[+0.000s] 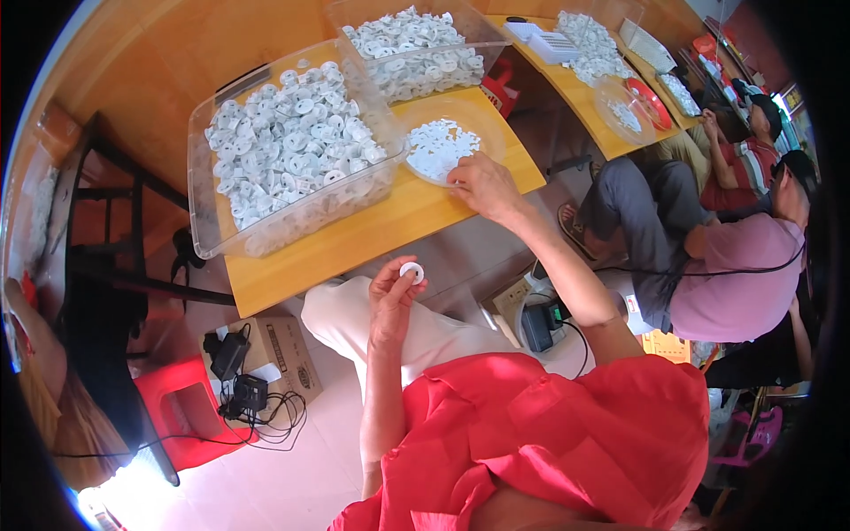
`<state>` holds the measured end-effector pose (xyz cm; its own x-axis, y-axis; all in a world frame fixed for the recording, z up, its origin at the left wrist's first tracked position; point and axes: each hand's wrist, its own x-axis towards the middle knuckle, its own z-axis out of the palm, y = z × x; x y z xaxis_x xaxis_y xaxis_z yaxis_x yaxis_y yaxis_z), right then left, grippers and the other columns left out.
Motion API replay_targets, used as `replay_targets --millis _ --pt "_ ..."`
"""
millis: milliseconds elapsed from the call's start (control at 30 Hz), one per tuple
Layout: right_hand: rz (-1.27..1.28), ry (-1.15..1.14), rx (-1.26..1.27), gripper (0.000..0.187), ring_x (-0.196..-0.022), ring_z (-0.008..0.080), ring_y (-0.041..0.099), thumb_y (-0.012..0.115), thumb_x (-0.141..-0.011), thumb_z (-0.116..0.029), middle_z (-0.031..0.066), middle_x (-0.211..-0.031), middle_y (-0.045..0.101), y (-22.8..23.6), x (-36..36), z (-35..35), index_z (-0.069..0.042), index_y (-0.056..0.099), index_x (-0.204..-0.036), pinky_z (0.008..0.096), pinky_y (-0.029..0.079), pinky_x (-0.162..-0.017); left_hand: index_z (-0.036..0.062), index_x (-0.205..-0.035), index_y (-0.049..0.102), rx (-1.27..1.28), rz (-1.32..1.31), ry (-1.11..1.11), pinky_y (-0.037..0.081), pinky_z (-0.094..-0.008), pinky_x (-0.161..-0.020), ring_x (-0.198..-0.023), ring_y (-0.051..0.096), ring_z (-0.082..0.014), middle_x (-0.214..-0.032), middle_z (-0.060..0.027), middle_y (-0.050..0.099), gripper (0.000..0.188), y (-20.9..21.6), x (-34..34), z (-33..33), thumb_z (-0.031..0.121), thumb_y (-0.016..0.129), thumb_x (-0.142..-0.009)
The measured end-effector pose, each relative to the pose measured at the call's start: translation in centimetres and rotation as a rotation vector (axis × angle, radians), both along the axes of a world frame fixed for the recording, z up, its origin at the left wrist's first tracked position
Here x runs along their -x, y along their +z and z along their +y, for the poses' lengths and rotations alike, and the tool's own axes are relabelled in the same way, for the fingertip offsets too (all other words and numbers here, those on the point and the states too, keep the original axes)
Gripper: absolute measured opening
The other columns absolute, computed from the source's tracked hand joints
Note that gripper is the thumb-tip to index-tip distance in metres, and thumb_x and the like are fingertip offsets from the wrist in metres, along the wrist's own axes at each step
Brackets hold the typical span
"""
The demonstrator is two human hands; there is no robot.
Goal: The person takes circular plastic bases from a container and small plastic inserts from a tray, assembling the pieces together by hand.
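Above my lap, my left hand (390,294) pinches a small round white plastic disc (412,273) between thumb and fingers. Over on the table, my right hand (486,184) reaches to the near right edge of a shallow round dish (490,133). Many small flat white pieces (440,146) lie in that dish. The right fingertips are bunched together at the pieces, and whether one is between them is too small to make out. Left of the dish stands a large clear plastic bin (208,232) heaped with round white plastic parts (292,133).
A second clear bin (482,55) of similar parts stands behind. To the right, people sit along another yellow table (567,93) with white parts and a red plate (649,103). On the floor at left are a red stool (168,420), a cardboard box (288,358) and black adapters (250,392) with cables.
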<state>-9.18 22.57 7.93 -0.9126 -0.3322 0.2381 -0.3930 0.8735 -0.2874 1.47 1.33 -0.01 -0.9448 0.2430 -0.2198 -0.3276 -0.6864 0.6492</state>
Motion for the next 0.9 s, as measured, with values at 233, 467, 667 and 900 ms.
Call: replay_targets --millis 233,467,667,900 --pt "-0.057 0.091 0.022 0.011 -0.084 0.0281 0.055 0.064 -0.073 -0.011 0.0086 -0.084 0.060 0.9 -2.6 0.0 -0.005 0.065 -0.082 0.0392 0.047 -0.071 0.0027 -0.104 0.059 -0.001 -0.010 0.017 0.050 -0.0223 -0.067 -0.072 0.060 -0.0137 -0.089 -0.0078 0.062 0.021 0.0 0.0 0.0 0.003 0.056 -0.084" --pt "-0.150 -0.094 0.216 0.018 -0.082 0.0299 0.060 0.065 -0.074 -0.017 0.0127 -0.082 0.061 0.4 1.4 0.9 -0.003 0.065 -0.085 0.0393 0.046 -0.073 -0.0001 -0.114 0.056 0.018 -0.029 0.009 0.051 -0.0252 -0.074 -0.082 0.061 -0.0159 -0.096 -0.0091 0.062 0.028 0.5 0.2 0.1 0.005 0.052 -0.086" --pt "-0.189 -0.039 0.082 0.013 -0.085 0.0302 0.060 0.063 -0.070 -0.011 0.0146 -0.086 0.062 -1.4 3.1 -0.4 -0.003 0.064 -0.080 0.0389 0.047 -0.074 -0.0044 -0.120 0.049 -0.061 -0.024 0.007 0.051 -0.0283 -0.079 -0.088 0.062 -0.0213 -0.105 -0.0159 0.060 0.034 1.0 0.3 -0.1 0.012 0.046 -0.090" --pt "-0.258 -0.079 0.192 0.008 -0.076 0.0292 0.061 0.059 -0.069 -0.007 0.0138 -0.076 0.063 -1.8 3.9 -0.2 -0.003 0.063 -0.075 0.0376 0.047 -0.069 -0.0049 -0.120 0.049 -0.074 -0.037 -0.017 0.051 -0.0281 -0.079 -0.087 0.063 -0.0222 -0.104 -0.0171 0.060 0.034 0.6 0.2 -0.2 0.012 0.047 -0.090"
